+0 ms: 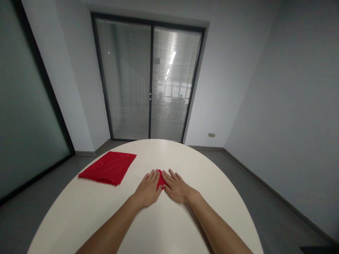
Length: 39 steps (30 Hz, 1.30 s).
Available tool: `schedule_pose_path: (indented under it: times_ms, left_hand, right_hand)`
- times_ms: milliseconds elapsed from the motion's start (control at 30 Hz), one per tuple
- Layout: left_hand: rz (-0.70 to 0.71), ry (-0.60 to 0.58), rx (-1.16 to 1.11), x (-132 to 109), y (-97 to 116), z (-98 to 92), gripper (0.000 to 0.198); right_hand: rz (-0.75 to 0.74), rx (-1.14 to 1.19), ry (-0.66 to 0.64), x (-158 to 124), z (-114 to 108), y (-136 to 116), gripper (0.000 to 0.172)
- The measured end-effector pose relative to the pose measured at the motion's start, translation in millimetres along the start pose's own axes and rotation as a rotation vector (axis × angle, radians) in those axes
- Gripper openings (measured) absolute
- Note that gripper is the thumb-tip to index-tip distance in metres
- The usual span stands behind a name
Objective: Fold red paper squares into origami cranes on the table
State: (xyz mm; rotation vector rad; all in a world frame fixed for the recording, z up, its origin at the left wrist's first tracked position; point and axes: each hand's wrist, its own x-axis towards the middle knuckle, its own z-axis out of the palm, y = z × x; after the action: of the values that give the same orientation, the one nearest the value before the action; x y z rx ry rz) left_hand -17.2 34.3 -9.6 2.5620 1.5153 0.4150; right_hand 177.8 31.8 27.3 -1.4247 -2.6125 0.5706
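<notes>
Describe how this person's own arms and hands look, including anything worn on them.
The left hand and right hand are bare: no gloves, and no rings that I can make out. The left forearm and right forearm taper toward the wrists, with no sleeve, watch or bracelet in view. Finer details, such as the nails, are too small to tell.

White table (209, 176) bears red sheets (109, 168), small red piece (160, 180).

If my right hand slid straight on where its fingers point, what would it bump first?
Probably your left hand, just across the small red piece showing in the gap, though depth is hard to judge.
</notes>
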Motion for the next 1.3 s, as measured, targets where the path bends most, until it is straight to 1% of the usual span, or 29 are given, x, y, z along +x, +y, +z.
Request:
schedule_pose_path:
  times_ms: [100,267,333,400,467,500,567,633,733,900,967,1000,1067,1133,1167,1233,1300]
  left_hand:
    - [-0.057,0.017,0.044,-0.1,-0.6,1.9,0.064]
    - [-0.162,0.086,0.077,-0.3,-4.9,10.2,0.065]
    - [-0.164,0.081,0.077,-0.8,-6.6,11.3,0.065]
    - [-0.105,0.057,0.058,-1.6,-7.3,9.8,0.064]
    - [-0.002,0.026,0.031,-2.5,-6.5,6.1,0.062]
    - [0.048,0.012,0.019,-2.9,-5.5,3.8,0.061]
    - [0.113,-0.012,0.003,-3.4,-2.5,-0.9,0.060]
    - [0.127,-0.029,0.002,-3.4,0.8,-4.3,0.062]
    - [0.049,-0.022,0.044,-3.0,3.0,-5.7,0.063]
    - [-0.157,0.023,0.110,-3.3,-3.8,-7.4,0.064]
    - [-0.184,0.064,0.105,-3.6,-7.0,-11.0,0.064]
    - [-0.151,0.088,0.095,-3.7,-7.8,-13.1,0.064]
    - [-0.013,0.104,0.057,-4.2,-7.3,-16.7,0.062]
    - [0.114,0.044,0.008,-5.2,-4.3,-19.1,0.057]
    - [0.132,-0.005,-0.009,-6.0,-2.3,-20.1,0.056]
    - [0.088,-0.074,-0.011,-8.1,1.8,-21.9,0.055]
    - [0.018,-0.086,0.015,-10.3,5.3,-24.0,0.057]
  right_hand:
    - [0.018,-0.022,-0.001,0.7,0.6,-5.2,0.064]
    - [0.079,-0.047,0.033,0.2,1.4,-8.2,0.064]
    - [0.110,-0.067,0.060,-0.9,2.0,-8.9,0.064]
    - [0.122,-0.084,0.123,-1.6,2.8,-10.2,0.063]
    - [0.099,-0.077,0.180,-1.7,3.1,-12.2,0.061]
    - [0.076,-0.061,0.189,-1.4,3.1,-13.2,0.061]
    - [0.040,-0.011,0.147,-0.5,3.1,-14.7,0.062]
    - [0.037,0.025,0.080,0.5,3.5,-15.0,0.065]
    - [0.079,0.016,0.039,1.4,5.0,-14.6,0.066]
    - [0.158,-0.047,0.053,2.1,4.8,-15.8,0.066]
    - [0.177,-0.055,0.058,2.9,4.2,-15.7,0.067]
    - [0.186,-0.056,0.066,3.4,4.1,-15.2,0.067]
    - [0.210,-0.061,0.089,4.6,4.6,-13.4,0.068]
    - [0.229,-0.070,0.103,5.8,5.2,-11.0,0.069]
    - [0.233,-0.073,0.104,6.1,5.3,-9.8,0.069]
    - [0.232,-0.072,0.082,6.1,4.5,-7.7,0.071]
    - [0.231,-0.074,0.056,4.8,2.5,-6.1,0.074]
